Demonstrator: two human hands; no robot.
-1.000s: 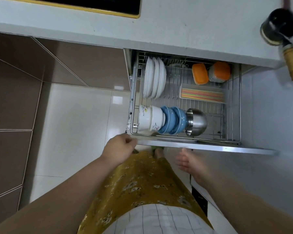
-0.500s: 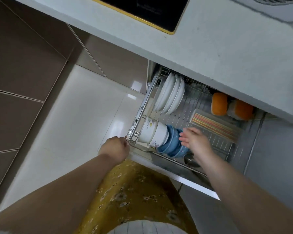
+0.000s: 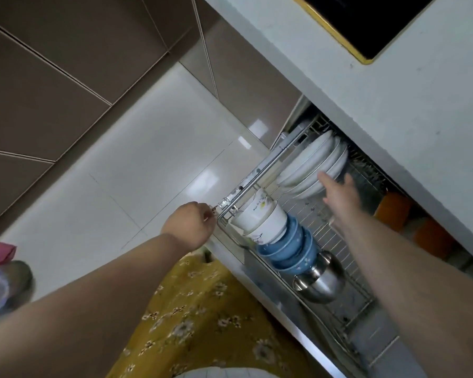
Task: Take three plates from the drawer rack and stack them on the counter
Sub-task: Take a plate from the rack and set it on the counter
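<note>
Several white plates [image 3: 310, 163] stand on edge at the back left of the pulled-out wire drawer rack [image 3: 253, 177]. My right hand [image 3: 339, 196] reaches into the rack, fingers apart, its fingertips just at the nearest plate's rim; it holds nothing. My left hand [image 3: 190, 226] is closed at the rack's front left corner, by the metal rail. The grey counter [image 3: 380, 105] runs above the drawer.
White bowls [image 3: 260, 218], blue bowls [image 3: 291, 248] and a steel bowl [image 3: 321, 282] lie in a row along the rack's front. Orange containers [image 3: 393, 215] sit at the back. A black cooktop [image 3: 374, 20] is set in the counter. A shoe [image 3: 8, 282] lies on the floor at left.
My right hand has moved from over the blue bowls back to the plates. The view has tilted and swung right. My left hand stays at the rack's corner.
</note>
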